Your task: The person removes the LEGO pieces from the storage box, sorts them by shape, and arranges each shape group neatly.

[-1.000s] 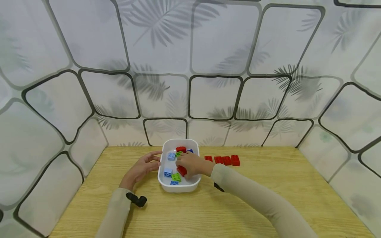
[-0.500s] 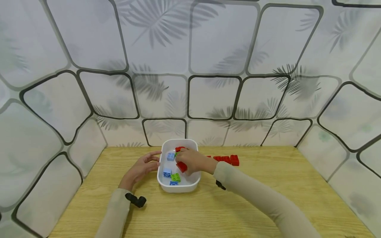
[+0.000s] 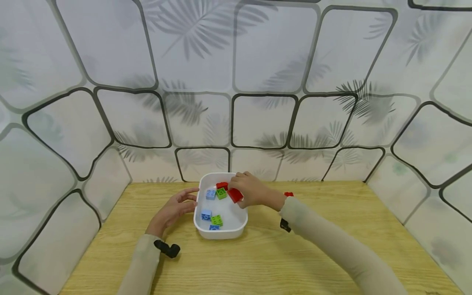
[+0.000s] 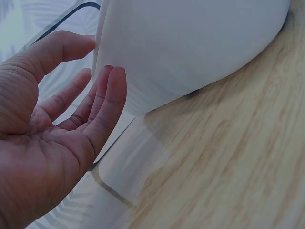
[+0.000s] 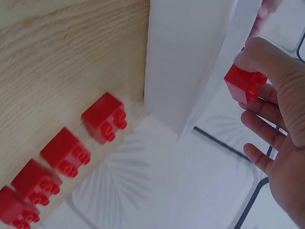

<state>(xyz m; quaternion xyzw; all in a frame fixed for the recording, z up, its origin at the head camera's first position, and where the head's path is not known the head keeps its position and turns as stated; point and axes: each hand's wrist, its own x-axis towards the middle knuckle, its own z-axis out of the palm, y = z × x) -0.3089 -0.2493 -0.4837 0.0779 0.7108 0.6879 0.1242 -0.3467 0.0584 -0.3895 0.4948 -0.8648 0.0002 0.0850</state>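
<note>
A white plastic bin [image 3: 221, 234] stands on the wooden table near the back wall. My right hand [image 3: 254, 191] pinches a red toy brick [image 3: 234, 195] between thumb and fingers, above the bin's right rim. The right wrist view shows the same studded red brick [image 5: 244, 82] at the fingertips. My left hand [image 3: 176, 209] is at the bin's left side, fingertips at the wall and rim, fingers loosely bent. Inside the bin lie another red brick [image 3: 221, 185], two green bricks, one a green brick [image 3: 221, 193] at the back, and several blue bricks [image 3: 206, 214].
Right of the bin, several red bricks [image 5: 105, 117] lie in a row along the table's back edge. In the head view my right arm hides most of them; one red brick [image 3: 289, 194] peeks out. A patterned cloth wall [image 3: 265, 123] encloses the table.
My right hand has lifted a red brick from inside the bin and moved it up and right to the rim. The left hand stays at the bin's side.
</note>
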